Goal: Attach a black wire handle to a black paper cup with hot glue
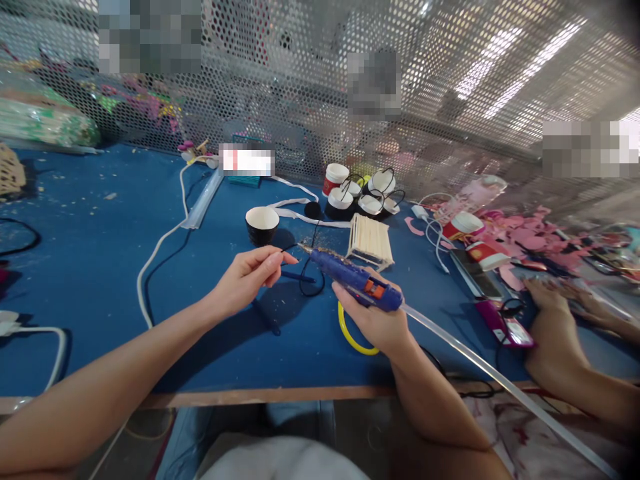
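My right hand [380, 320] is wrapped round a blue hot glue gun [357, 277] with an orange part on its side. A long translucent glue stick [480, 363] runs out of its back end. The metal nozzle points left, towards my left hand [255, 272], which is closed in a pinch on a thin black cord [289, 249]. The cord's end is at or very close to the nozzle tip; contact cannot be made out. Just behind my left hand stands a black paper cup [263, 230] with a white inside. A yellow ring [353, 337] lies beneath my right hand.
Several cups with black cord loops [370, 200] stand at the back by a perforated metal screen [300, 87]. A bundle of wooden sticks [371, 240] lies beyond the glue gun. White cable [145, 287] crosses the blue table. At right are a phone [480, 277], pink pieces and another person's hand [547, 297].
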Motion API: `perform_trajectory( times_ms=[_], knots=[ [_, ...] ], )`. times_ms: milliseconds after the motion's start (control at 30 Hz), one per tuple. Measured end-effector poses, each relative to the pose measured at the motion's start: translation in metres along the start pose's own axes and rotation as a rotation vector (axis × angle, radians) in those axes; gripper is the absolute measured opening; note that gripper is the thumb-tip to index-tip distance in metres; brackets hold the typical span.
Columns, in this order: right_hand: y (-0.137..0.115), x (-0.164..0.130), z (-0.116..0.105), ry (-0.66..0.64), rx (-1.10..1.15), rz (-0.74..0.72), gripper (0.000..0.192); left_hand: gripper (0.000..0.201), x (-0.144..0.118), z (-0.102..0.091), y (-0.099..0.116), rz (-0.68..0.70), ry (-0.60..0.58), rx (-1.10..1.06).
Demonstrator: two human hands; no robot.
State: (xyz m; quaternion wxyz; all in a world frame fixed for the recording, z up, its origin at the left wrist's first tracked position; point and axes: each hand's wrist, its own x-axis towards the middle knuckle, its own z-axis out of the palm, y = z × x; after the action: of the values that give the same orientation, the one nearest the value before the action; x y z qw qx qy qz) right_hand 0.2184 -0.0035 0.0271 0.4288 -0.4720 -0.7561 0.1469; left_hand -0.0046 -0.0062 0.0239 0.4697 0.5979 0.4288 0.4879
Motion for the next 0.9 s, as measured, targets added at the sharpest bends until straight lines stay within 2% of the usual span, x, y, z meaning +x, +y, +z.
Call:
perform_trajectory(
  times_ms=[67, 233, 467, 900],
  knots=[
    [0.0000, 0.0001, 0.0005, 0.024, -0.012, -0.011, 0.015, 0.032, -0.0003, 0.0001, 0.0007, 0.005, 0.000, 0.030],
    [0.0002, 0.0020, -0.0019, -0.020, -0.036, -0.024, 0.014, 0.032, -0.0007, -0.0006, -0.0001, 0.009, -0.004, 0.055],
    [-0.0006, 0.0028, -0.0048, -0.012, 0.028, -0.011, 0.012, 0.032, 0.0002, -0.0001, -0.0016, 0.005, 0.003, 0.037],
    [0.0001, 0.0029, -0.0029, -0.031, -0.025, -0.027, 0.012, 0.032, 0.0019, 0.0008, -0.0027, -0.108, -0.043, -0.298]
  ],
)
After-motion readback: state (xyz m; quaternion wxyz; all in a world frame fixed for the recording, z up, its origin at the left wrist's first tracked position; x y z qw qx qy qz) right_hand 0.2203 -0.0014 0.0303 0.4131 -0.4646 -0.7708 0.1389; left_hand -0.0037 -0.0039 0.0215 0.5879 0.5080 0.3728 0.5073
